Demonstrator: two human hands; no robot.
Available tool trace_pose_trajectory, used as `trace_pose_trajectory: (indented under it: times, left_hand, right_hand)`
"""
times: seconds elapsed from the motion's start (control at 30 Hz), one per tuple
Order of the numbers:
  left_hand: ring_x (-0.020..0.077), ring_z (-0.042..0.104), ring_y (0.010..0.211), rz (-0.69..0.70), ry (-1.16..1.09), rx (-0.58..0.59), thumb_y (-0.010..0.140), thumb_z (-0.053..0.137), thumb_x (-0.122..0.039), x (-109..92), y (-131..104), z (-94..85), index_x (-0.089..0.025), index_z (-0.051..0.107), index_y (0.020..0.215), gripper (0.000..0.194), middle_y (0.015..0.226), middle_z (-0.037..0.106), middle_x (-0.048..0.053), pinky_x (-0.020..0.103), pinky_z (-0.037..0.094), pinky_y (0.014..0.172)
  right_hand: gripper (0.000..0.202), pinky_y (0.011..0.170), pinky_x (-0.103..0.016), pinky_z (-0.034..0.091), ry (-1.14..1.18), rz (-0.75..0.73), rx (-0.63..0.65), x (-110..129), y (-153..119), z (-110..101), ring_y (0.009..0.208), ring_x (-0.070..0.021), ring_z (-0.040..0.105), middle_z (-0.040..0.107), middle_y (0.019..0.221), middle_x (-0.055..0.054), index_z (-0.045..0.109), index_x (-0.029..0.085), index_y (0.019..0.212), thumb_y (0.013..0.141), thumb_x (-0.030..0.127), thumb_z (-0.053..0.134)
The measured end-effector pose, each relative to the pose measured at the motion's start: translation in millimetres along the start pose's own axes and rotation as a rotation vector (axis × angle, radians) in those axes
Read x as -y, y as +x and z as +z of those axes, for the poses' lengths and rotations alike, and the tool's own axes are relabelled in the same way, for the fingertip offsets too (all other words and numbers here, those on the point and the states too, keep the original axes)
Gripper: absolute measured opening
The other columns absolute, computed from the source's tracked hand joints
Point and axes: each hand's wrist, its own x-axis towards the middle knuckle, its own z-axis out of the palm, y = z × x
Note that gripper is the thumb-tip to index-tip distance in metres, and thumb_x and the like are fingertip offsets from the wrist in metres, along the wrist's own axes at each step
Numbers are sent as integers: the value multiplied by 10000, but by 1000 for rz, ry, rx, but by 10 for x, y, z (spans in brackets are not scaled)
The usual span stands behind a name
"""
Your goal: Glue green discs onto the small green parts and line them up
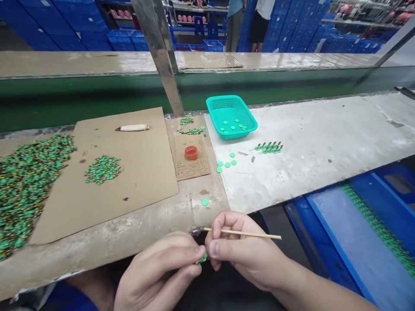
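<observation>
My left hand (162, 270), at the bottom middle, pinches a small green piece (202, 258) with gold bits between thumb and forefinger. Close beside it, my right hand (240, 250) is closed around a thin brush (249, 234) with a pale wooden handle. Its dark tip (197, 230) points left, above the green piece. On the table edge just beyond lies a green disc (205, 201). A small red cup (191, 152) stands on a brown board (193, 171) farther back. Whether the right fingertips also touch the green piece is hard to make out.
A large heap of green-and-gold pieces (29, 185) lies left, with a smaller pile (103, 169) on cardboard (145, 172). A wrapped knife-like tool (132, 128) is behind. A teal basket (231, 110) holds discs; assembled pieces (269, 147) stand right. Blue crates (382, 185) are below.
</observation>
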Motion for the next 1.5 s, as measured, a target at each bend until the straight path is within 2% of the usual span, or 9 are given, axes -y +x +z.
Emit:
trace_pose_trajectory:
  times: [0.13,0.2,0.27,0.33,0.47,0.63,0.77,0.97,1.5]
  left_hand:
    - [169,849,852,-107,64,-114,1085,765,-202,89,-34,5,-388,871,1210,248,959,858,-26,237,717,762]
    - [162,860,890,-167,212,-180,1085,770,-225,172,66,-64,-412,888,1147,230,1012,881,-39,228,717,804]
    - [161,872,931,-199,330,-195,1096,771,-287,271,228,-138,-407,898,1090,175,1052,901,-44,223,713,843]
    - [162,868,946,-195,369,-136,1114,751,-341,372,395,-180,-392,903,1075,165,1056,905,-37,224,704,858]
    - [151,852,934,-173,357,6,1120,743,-359,514,559,-143,-380,901,1112,160,1051,903,-42,234,690,893]
    - [178,850,915,-226,366,-34,1104,766,-369,539,515,-80,-392,885,1060,129,1034,901,-45,302,707,856]
    - [179,846,918,-209,384,-8,1094,785,-360,543,502,-77,-408,883,1081,109,1070,903,-60,332,716,906]
    - [177,860,966,-174,420,34,1102,793,-359,562,522,-59,-370,894,1113,102,1102,916,-46,326,695,952]
    - [167,852,960,-122,468,38,1103,811,-383,555,516,-12,-384,877,1119,68,1121,913,-74,344,699,967]
  right_hand:
    - [404,802,-268,659,-213,-109,-18,94,-20,-86,777,-139,785,835,877,6,742,225,983,831,385,1081]
    - [183,970,-344,700,-552,-366,-98,256,20,-176,1017,-189,852,898,1125,-54,801,249,1170,1027,323,888]
    - [302,1153,-447,677,-965,-683,-186,449,82,-276,1246,-234,833,877,1377,-107,807,250,1382,1099,207,710]
    - [405,1228,-520,654,-1210,-856,-213,617,150,-352,1303,-261,824,865,1421,-136,771,224,1492,1125,164,611]
    - [230,1101,-417,712,-1290,-961,-163,748,256,-378,1190,-226,862,889,1259,-86,779,234,1300,1145,157,627]
    - [148,1000,-401,728,-1187,-1128,-225,641,313,-367,1103,-205,861,793,1166,-30,635,290,1229,1153,164,657]
    - [154,976,-399,717,-1351,-1025,-224,624,303,-418,1036,-213,863,839,1251,-67,666,270,1304,1169,199,646]
    - [191,909,-367,638,-1585,-819,-153,672,274,-513,1002,-251,841,887,1072,-80,741,226,1039,1190,262,630]
    - [177,886,-355,616,-1650,-808,-118,674,250,-538,963,-247,811,854,1028,-71,752,220,1033,1169,253,644]
